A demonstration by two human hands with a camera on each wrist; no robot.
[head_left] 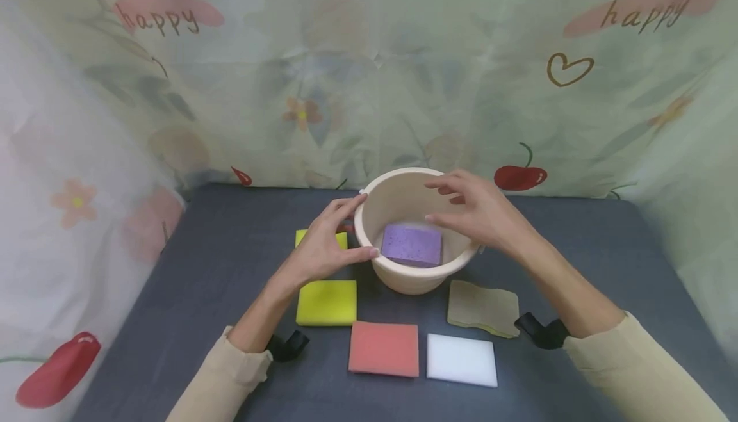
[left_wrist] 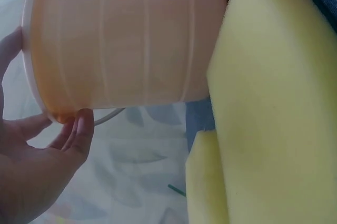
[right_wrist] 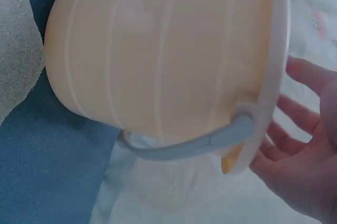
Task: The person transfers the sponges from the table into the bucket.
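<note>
A cream plastic bucket (head_left: 403, 283) stands upright on the dark table, with a purple sponge (head_left: 412, 246) lying inside it at the bottom. My left hand (head_left: 323, 246) holds the bucket's rim on the left side; its thumb and a finger lie against the edge, and more fingers curl by the rim in the left wrist view. Over the right part of the bucket's mouth hovers my right hand (head_left: 475, 207), fingers loosely bent and holding nothing. Its fingertips partly overlap the rim in the right wrist view. A grey handle (right_wrist: 200, 144) hangs down the bucket's side.
Before the bucket lie a yellow sponge (head_left: 327, 305), a coral sponge (head_left: 384, 349), a white sponge (head_left: 461, 360) and a wavy-edged beige pad (head_left: 483, 308). Another yellow sponge (head_left: 343, 241) is partly behind my left hand. A printed curtain (head_left: 375, 89) hangs behind the table (head_left: 242, 249).
</note>
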